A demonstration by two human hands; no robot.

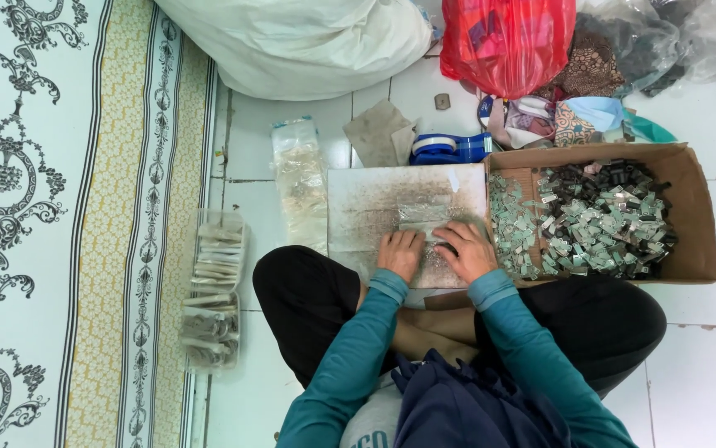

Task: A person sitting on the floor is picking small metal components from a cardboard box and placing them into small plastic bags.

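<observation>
I sit cross-legged on a tiled floor with a worn flat board [391, 199] in front of my knees. My left hand [400, 251] lies palm down on the board's near edge, fingers together. Beside it, my right hand [466, 249] presses on a small clear packet [424, 217] of silvery pieces lying on the board. Whether the fingers grip the packet or only rest on it is hard to tell. An open cardboard box [694, 207] at my right holds a heap of several small grey and dark metal pieces [599, 224].
Clear plastic bags of packed pieces lie at the left [213, 290] and beside the board [300, 178]. A large white sack [300, 41], a red plastic bag [507, 37], cloth scraps [557, 116] and a blue tape roll [449, 148] stand beyond. A patterned mat [68, 224] covers the floor at far left.
</observation>
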